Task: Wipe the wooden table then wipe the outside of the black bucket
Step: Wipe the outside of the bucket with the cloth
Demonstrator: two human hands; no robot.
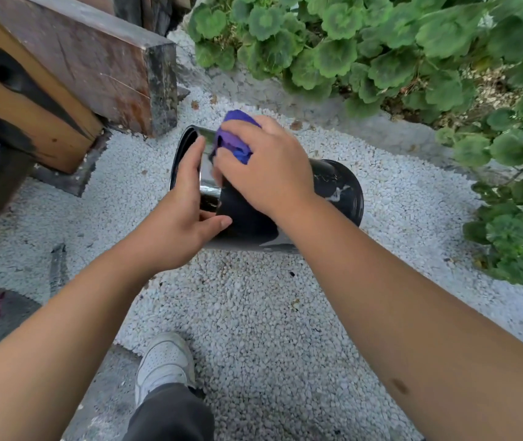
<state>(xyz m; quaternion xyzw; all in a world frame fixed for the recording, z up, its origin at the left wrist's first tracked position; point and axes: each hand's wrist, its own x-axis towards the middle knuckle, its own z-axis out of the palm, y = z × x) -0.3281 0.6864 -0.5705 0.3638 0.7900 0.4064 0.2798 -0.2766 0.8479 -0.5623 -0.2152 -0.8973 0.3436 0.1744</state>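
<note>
The black bucket [336, 186] lies tipped on its side on white gravel, its open mouth facing left and its base to the right. My left hand [183, 214] grips the bucket at its rim, fingers along the mouth edge. My right hand [266, 167] presses a crumpled purple cloth [234, 138] against the bucket's upper outer wall near the rim. The wooden table [72, 58] stands at the upper left, its thick brown top and dark leg in view.
White gravel [269, 313] covers the ground around the bucket. Green leafy plants [397, 52] fill the top and right side. My white shoe [164, 361] and dark trouser leg are at the bottom centre. Grey paving lies at the lower left.
</note>
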